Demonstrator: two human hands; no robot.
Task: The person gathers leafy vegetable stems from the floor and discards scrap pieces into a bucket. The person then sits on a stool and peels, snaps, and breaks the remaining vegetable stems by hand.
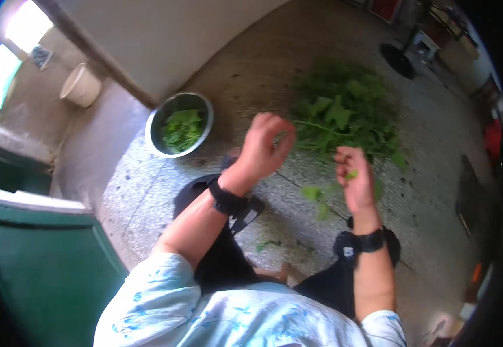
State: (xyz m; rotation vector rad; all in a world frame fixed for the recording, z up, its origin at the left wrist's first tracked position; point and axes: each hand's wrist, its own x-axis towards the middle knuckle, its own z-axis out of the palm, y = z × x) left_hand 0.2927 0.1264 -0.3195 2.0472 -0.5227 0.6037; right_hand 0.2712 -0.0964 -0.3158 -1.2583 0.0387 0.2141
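Note:
My left hand (264, 146) is closed in a pinch, its fingertips at the end of a pale green stem (318, 126). That stem runs right to a broad leaf (338, 113) over a heap of leafy greens (361, 95) on the floor. My right hand (356, 178), nearer my knees, has its fingers curled round a leafy sprig (351, 174). Small leaves (316, 195) show to the left of that hand, blurred; whether they belong to the same sprig is unclear. A metal basin (207, 128) with picked green leaves (182, 130) inside stands left of my left hand.
A white bucket (81, 85) stands by the far left wall. The green door panel (49, 272) is at lower left. A dark round stand base (397, 61) rests beyond the heap. Leaf scraps (267, 246) lie on the speckled floor between my legs.

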